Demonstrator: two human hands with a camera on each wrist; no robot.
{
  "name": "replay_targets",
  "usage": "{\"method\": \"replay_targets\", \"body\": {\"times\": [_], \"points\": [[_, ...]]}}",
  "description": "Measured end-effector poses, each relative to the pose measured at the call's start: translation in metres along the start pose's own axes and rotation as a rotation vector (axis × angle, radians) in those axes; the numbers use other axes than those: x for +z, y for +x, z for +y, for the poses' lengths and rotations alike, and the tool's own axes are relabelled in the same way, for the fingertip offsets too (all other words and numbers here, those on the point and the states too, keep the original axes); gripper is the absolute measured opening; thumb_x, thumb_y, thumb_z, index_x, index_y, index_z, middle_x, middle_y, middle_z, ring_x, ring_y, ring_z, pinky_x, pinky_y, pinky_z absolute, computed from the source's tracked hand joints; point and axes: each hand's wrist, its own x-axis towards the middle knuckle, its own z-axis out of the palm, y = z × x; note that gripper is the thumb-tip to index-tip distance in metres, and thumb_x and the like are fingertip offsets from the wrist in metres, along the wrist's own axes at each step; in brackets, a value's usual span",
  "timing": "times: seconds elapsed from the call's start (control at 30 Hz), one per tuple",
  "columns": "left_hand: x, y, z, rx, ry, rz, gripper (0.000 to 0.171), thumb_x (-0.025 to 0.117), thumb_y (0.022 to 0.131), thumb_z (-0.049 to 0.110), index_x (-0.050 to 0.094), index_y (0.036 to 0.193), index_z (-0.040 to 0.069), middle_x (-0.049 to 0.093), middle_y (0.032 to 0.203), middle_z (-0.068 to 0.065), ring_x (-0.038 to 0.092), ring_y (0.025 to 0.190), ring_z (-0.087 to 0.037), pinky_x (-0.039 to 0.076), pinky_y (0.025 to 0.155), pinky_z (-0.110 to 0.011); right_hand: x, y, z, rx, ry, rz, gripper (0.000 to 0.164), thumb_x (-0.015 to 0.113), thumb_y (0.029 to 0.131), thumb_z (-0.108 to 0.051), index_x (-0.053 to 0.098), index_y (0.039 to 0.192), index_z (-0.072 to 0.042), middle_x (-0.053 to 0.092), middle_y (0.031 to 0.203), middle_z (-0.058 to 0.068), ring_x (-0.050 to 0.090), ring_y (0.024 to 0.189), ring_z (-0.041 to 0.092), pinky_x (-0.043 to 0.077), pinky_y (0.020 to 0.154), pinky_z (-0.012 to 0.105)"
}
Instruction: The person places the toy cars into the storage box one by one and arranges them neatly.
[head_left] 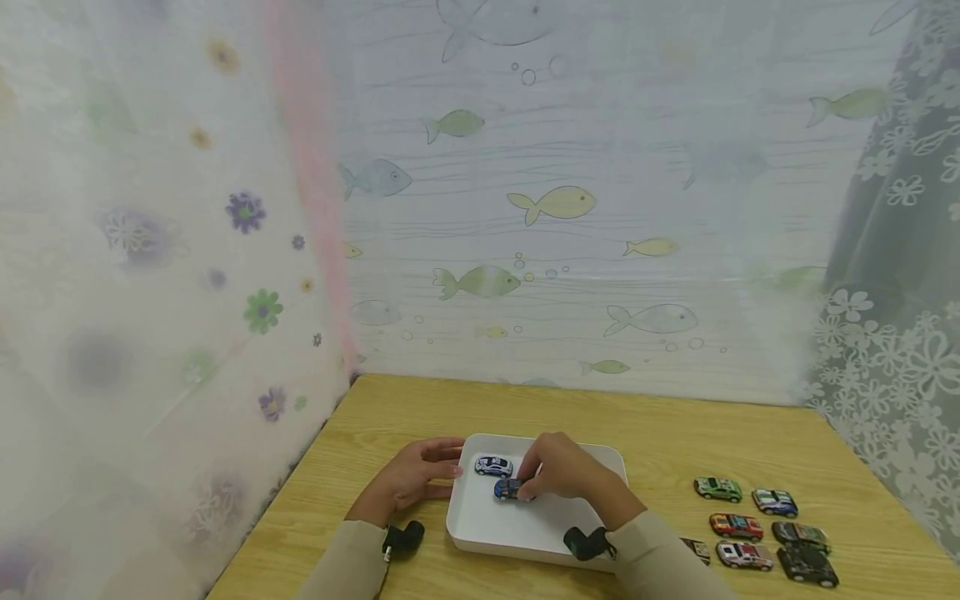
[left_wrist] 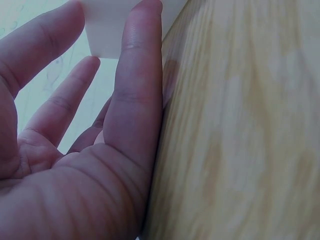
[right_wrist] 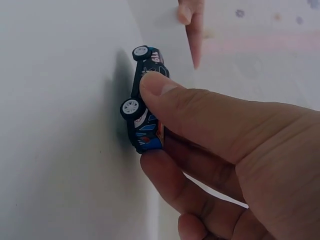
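- Blue-black toy race car point(head_left: 505, 490): pinched in your right hand point(head_left: 566, 471), inside white tray point(head_left: 487, 527).
- White toy car point(head_left: 492, 466): just beside it.
- Your left hand point(head_left: 414, 477): fingers spread, at tray's side.

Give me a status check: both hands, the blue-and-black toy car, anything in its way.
Right hand pinches blue-and-black toy car inside white tray. Left hand at tray's left side. White toy car close alongside; nothing visibly blocking.
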Motion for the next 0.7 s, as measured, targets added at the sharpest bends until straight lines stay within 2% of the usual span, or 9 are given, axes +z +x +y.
{"method": "replay_targets", "body": {"times": [0.3, 0.7], "points": [[0.000, 0.000, 0.000, 0.001, -0.003, 0.002, 0.064, 0.075, 0.095, 0.007, 0.049, 0.153, 0.007, 0.047, 0.156, -0.023, 0.062, 0.126, -0.030, 0.061, 0.095, -0.049, 0.005, 0.007, -0.004, 0.011, -0.039, -0.019, 0.012, 0.094, 0.076, -0.022, 0.083, 0.082, -0.020, 0.071, 0.075, -0.017, 0.059, 0.072, 0.005, 0.051, 0.067, 0.025], [0.000, 0.000, 0.000, -0.002, 0.000, 0.006, 0.064, 0.075, 0.095, 0.008, 0.048, 0.154, 0.007, 0.046, 0.157, -0.024, 0.062, 0.127, -0.030, 0.060, 0.096, -0.048, 0.010, 0.015, -0.007, 0.014, -0.032, -0.023, 0.013, 0.094, 0.075, -0.020, 0.082, 0.079, -0.022, 0.070, 0.073, -0.016, 0.058, 0.070, 0.005, 0.050, 0.064, 0.023]]}}
